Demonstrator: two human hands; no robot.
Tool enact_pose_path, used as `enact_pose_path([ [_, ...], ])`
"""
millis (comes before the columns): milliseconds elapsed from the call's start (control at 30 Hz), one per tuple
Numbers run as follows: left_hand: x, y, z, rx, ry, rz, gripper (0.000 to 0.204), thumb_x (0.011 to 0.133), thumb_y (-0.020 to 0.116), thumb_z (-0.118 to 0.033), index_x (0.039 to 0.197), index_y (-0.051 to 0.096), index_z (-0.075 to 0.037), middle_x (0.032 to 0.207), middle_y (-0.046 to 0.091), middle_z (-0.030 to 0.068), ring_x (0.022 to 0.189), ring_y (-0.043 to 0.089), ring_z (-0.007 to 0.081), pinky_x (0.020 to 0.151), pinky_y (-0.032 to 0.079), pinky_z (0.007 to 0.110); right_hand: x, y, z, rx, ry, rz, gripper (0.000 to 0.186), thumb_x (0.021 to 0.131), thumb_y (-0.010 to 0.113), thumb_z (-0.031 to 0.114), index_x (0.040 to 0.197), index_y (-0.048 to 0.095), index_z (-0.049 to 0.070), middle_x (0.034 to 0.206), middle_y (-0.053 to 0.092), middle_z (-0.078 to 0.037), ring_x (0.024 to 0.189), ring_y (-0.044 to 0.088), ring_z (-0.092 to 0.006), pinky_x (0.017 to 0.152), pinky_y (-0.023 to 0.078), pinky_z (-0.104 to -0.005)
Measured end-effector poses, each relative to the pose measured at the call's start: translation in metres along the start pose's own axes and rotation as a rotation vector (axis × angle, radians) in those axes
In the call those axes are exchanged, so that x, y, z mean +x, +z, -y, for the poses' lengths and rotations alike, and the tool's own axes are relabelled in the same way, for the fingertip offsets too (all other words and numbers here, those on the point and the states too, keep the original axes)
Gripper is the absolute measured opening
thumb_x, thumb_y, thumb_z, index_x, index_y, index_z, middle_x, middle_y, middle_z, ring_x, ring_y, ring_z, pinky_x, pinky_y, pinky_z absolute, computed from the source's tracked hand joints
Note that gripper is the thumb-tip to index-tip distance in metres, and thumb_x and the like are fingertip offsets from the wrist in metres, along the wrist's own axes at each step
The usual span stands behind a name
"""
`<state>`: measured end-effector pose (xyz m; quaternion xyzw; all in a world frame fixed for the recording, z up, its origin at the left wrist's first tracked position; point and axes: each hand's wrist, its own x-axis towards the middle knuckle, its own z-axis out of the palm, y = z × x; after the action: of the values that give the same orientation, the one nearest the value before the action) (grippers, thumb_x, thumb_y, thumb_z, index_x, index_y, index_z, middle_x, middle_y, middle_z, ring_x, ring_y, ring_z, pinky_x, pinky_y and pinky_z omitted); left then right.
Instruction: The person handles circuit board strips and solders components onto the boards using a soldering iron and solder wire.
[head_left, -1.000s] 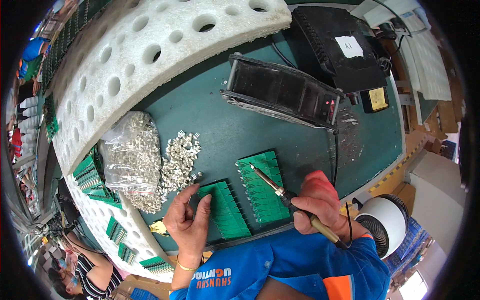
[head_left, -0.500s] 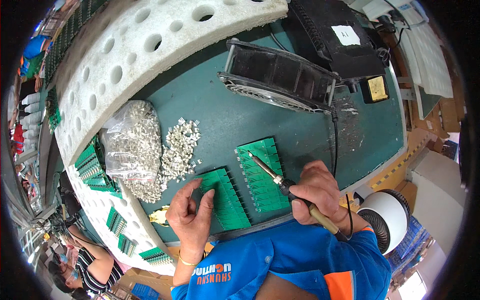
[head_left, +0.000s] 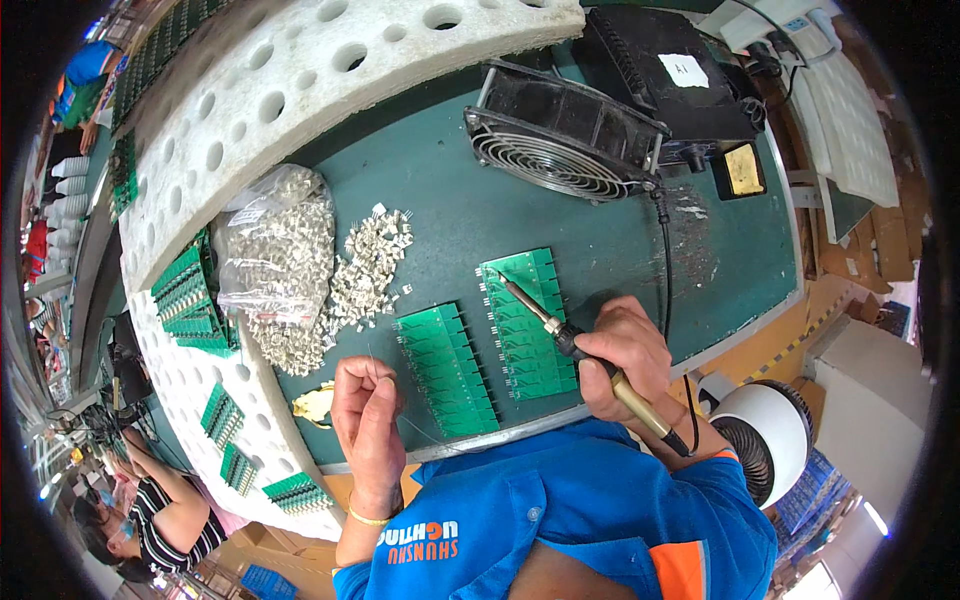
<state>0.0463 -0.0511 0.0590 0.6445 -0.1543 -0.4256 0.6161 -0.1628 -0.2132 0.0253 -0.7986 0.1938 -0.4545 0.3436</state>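
My right hand grips a soldering iron with a black and tan handle. Its tip rests at or just over the upper left of a green circuit board panel, which has small pins along its left edge. A second green panel lies to the left of that one. Beside it, my left hand pinches a thin wire that looks like solder, trailing down towards the table edge. Small white connectors lie heaped beyond my left hand, next to a clear bag full of them.
A black fan with a wire grille stands at the back. Behind it to the right are a black box and a yellow sponge in a holder. White foam sheets with holes border the left, holding several green boards.
My left hand has come off the left panel and now pinches the thin wire. The iron's tip stays near the same corner of the right panel; the whole view has shifted slightly.
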Motion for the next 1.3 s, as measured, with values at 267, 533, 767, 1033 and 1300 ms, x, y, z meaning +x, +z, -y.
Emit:
enact_pose_path([
  [267, -0.011, -0.002, 0.001, -0.022, -0.009, 0.024, 0.011, 0.099, 0.054, -0.015, 0.098, 0.057, -0.004, 0.073, 0.047, -0.0024, 0.065, 0.039, 0.0056, 0.057, 0.03, 0.022, -0.001, 0.007, -0.001, -0.018, -0.014, -0.093, 0.013, 0.082, 0.069, 0.006, 0.092, 0.063, 0.0, 0.066, 0.059, -0.009, 0.053, 0.054, -0.0228, 0.059, 0.048, -0.0369],
  [533, -0.023, -0.001, 0.001, 0.121, 0.045, 0.053, 0.018, 0.1, 0.06, -0.017, 0.105, 0.066, -0.001, 0.079, 0.054, -0.0041, 0.069, 0.042, 0.0036, 0.061, 0.034, 0.019, -0.002, 0.01, -0.003, -0.053, -0.032, -0.099, 0.013, 0.083, 0.07, 0.007, 0.09, 0.063, -0.001, 0.068, 0.061, -0.011, 0.054, 0.055, -0.0234, 0.057, 0.047, -0.0359],
  [767, -0.034, -0.001, 0.011, 0.2, 0.111, 0.065, 0.019, 0.098, 0.061, -0.011, 0.111, 0.068, 0.0, 0.081, 0.051, -0.0043, 0.069, 0.041, 0.0041, 0.061, 0.034, 0.02, -0.006, 0.008, 0.001, -0.056, -0.05, -0.129, 0.012, 0.081, 0.069, 0.004, 0.09, 0.063, -0.001, 0.068, 0.062, -0.011, 0.055, 0.056, -0.0236, 0.059, 0.047, -0.0365],
  [1033, -0.044, 0.003, 0.02, 0.281, 0.229, 0.127, 0.015, 0.094, 0.065, -0.006, 0.106, 0.067, 0.002, 0.08, 0.05, -0.0035, 0.067, 0.041, 0.0029, 0.059, 0.034, 0.018, -0.027, -0.01, 0.023, -0.031, -0.04, -0.098, 0.013, 0.084, 0.067, 0.006, 0.092, 0.062, -0.002, 0.069, 0.061, -0.011, 0.055, 0.055, -0.0236, 0.058, 0.047, -0.0367],
  [1300, -0.049, 0.012, 0.029, 0.294, 0.2, 0.068, 0.012, 0.09, 0.07, -0.003, 0.084, 0.059, -0.002, 0.064, 0.052, -0.0051, 0.057, 0.042, 0.001, 0.049, 0.033, 0.018, -0.043, -0.022, 0.036, -0.022, -0.008, -0.081, 0.015, 0.085, 0.066, 0.007, 0.095, 0.061, -0.002, 0.069, 0.059, -0.011, 0.055, 0.054, -0.0237, 0.059, 0.046, -0.0384],
])
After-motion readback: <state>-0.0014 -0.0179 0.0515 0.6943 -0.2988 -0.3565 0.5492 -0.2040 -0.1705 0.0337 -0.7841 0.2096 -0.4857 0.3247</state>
